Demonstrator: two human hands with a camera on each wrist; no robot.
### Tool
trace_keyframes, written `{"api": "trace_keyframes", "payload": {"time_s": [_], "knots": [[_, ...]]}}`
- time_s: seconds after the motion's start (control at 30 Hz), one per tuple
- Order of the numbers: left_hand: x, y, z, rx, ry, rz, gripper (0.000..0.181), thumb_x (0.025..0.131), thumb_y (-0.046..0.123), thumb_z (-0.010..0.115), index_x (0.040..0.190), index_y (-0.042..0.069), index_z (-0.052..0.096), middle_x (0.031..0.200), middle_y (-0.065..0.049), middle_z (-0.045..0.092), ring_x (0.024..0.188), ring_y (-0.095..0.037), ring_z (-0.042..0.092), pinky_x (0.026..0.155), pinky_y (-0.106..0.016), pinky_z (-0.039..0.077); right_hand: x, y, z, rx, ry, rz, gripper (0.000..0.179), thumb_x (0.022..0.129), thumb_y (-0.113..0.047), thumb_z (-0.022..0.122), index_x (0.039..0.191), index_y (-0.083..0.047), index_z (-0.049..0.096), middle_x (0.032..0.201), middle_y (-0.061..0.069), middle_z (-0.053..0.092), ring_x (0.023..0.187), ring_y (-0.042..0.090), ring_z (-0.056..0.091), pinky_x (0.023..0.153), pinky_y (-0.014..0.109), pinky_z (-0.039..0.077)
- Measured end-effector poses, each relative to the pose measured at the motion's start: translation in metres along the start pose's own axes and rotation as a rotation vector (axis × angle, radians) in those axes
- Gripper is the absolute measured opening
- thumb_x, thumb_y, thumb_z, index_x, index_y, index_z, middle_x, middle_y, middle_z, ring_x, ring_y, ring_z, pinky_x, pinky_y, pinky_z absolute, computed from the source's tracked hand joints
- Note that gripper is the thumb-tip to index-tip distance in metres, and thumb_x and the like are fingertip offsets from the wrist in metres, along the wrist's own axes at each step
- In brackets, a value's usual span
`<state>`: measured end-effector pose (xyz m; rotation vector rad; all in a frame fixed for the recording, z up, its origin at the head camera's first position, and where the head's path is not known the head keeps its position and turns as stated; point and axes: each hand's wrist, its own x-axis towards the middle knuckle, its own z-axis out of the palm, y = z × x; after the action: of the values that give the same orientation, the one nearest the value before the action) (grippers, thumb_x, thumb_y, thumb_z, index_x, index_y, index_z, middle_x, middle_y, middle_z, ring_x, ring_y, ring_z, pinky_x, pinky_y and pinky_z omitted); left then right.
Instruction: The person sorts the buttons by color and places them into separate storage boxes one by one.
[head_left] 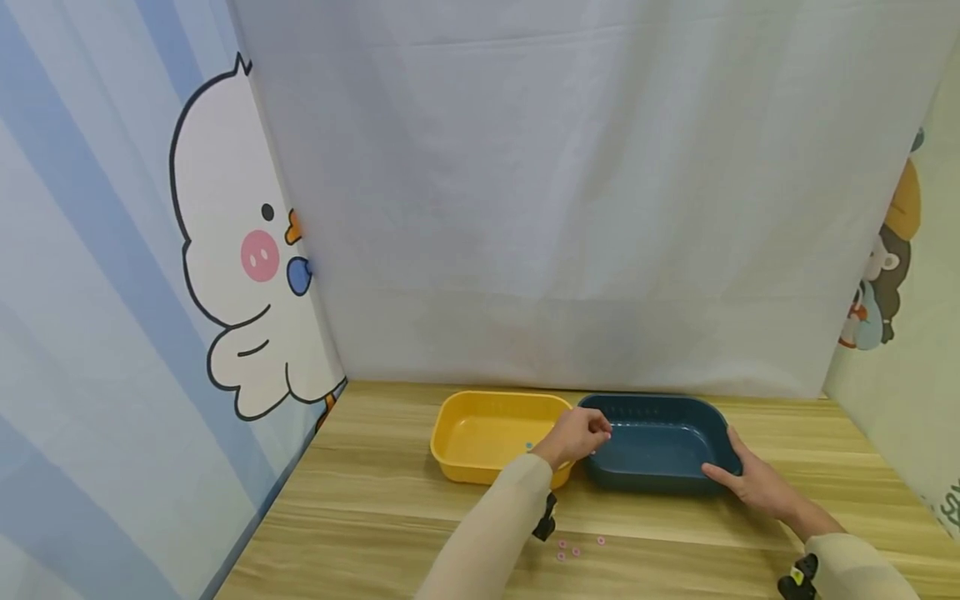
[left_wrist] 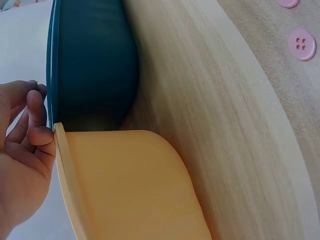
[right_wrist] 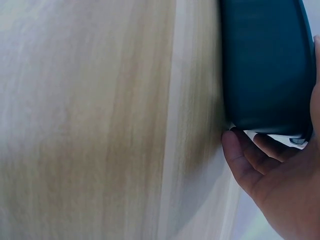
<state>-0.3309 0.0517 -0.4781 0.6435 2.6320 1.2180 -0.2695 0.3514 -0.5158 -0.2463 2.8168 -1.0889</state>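
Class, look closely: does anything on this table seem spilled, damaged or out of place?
Four pink buttons look stray: they lie loose on the tabletop, nearer the person than the yellow tray and blue tray, inside neither. Nothing visible looks damaged.

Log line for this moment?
left hand: at blue tray, grasp unclear | right hand: holds blue tray's right end | yellow tray: beside blue tray | pink buttons: on table

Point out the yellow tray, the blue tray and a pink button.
Yellow tray (head_left: 483, 437): head view, bare inner floor.
Blue tray (head_left: 652, 450): head view, bare inner floor.
Pink button (left_wrist: 302, 45): left wrist view, centre.
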Motion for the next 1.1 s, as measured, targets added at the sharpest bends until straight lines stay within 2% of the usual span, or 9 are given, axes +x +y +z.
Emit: {"api": "trace_keyframes", "payload": {"time_s": [0.37,0.63,0.93,1.1], "knots": [[0.004,-0.001,0.003,-0.031,0.019,-0.034,0.015,0.093,0.011,0.062,0.105,0.006,0.067,0.076,0.005,0.060,0.059,-0.010,0.056,0.056,-0.020,0.048,-0.001,-0.001,-0.001,0.005,-0.013,0.001,0.098,0.095,-0.039,0.055,0.143,0.010,-0.014,0.143,0.045,0.000,0.126,0.062,0.012,0.096,0.069,0.020],[0.004,-0.003,0.001,-0.086,0.017,-0.013,0.023,0.091,0.005,0.061,0.114,0.002,0.064,0.078,0.002,0.062,0.060,-0.011,0.059,0.056,-0.020,0.050,-0.002,-0.003,-0.001,0.035,-0.015,0.001,0.098,0.094,-0.037,0.056,0.143,0.011,-0.014,0.143,0.044,-0.003,0.126,0.062,0.009,0.097,0.069,0.017],[-0.008,0.003,-0.010,0.006,-0.058,0.037,0.021,0.092,0.009,0.062,0.112,0.004,0.066,0.086,0.003,0.062,0.068,-0.009,0.058,0.061,-0.019,0.048,-0.002,-0.003,-0.001,0.019,-0.012,0.005,0.099,0.095,-0.038,0.056,0.143,0.009,-0.016,0.142,0.045,-0.003,0.125,0.063,0.010,0.096,0.070,0.018],[-0.017,0.010,-0.014,0.086,-0.110,0.102,0.021,0.092,0.013,0.062,0.113,0.008,0.066,0.091,0.007,0.062,0.074,-0.005,0.056,0.066,-0.017,0.047,-0.001,-0.003,-0.001,0.031,-0.013,-0.002,0.098,0.095,-0.037,0.056,0.143,0.010,-0.015,0.143,0.044,-0.004,0.126,0.063,0.009,0.096,0.070,0.017]]}}
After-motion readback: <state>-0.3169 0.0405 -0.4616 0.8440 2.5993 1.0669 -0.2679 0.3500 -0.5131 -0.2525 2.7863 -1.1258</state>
